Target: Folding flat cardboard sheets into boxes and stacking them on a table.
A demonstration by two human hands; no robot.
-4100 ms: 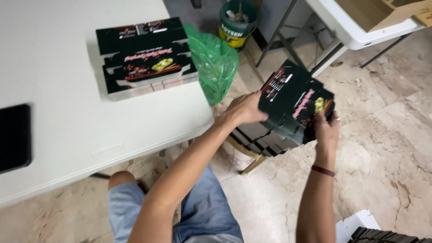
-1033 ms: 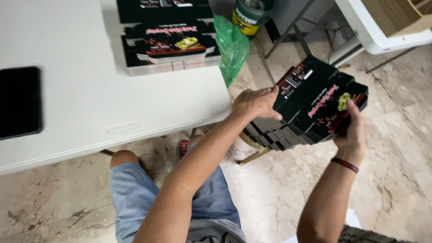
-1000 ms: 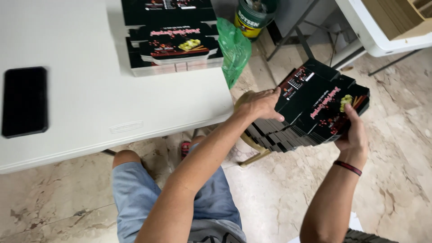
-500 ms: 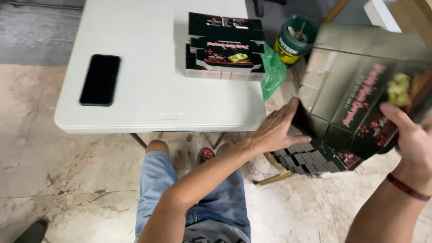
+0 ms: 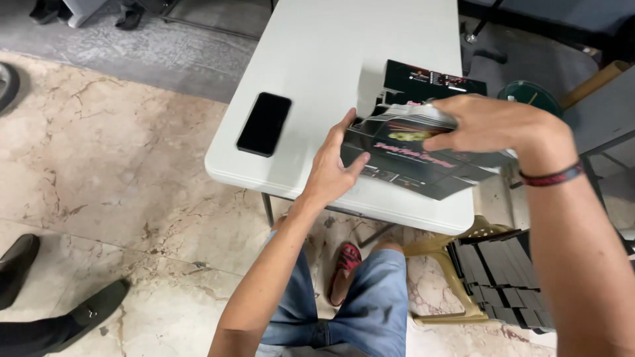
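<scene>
Both hands hold one flat black carton (image 5: 417, 155) just above the near right part of the white counter (image 5: 331, 59). The left hand (image 5: 334, 165) closes its grip on the carton's left edge, thumb on top and fingers beneath. The right hand (image 5: 493, 122), a dark band on its wrist, pinches the carton's top edge from above, fingers curled over it. The carton is glossy black with pink lettering and a small yellow-green picture near its middle; it is unfolded, and whether anything is in it cannot be told.

Behind it on the counter lies a stack of similar black cartons (image 5: 430, 79), partly hidden by the held one. A black phone (image 5: 264, 123) lies flat on the counter to the left, well apart from the hands. Past the counter's right edge stands a green round bucket (image 5: 532, 92), only its top showing.

Below the counter's right end, a row of black flat cartons (image 5: 503, 277) stands on edge on a yellowish plastic stool (image 5: 440, 254). The person's denim shorts and a red sandal (image 5: 344, 261) show under the counter. At lower left, two dark shoes (image 5: 20, 258) of another person rest on the marble floor (image 5: 119, 185).
</scene>
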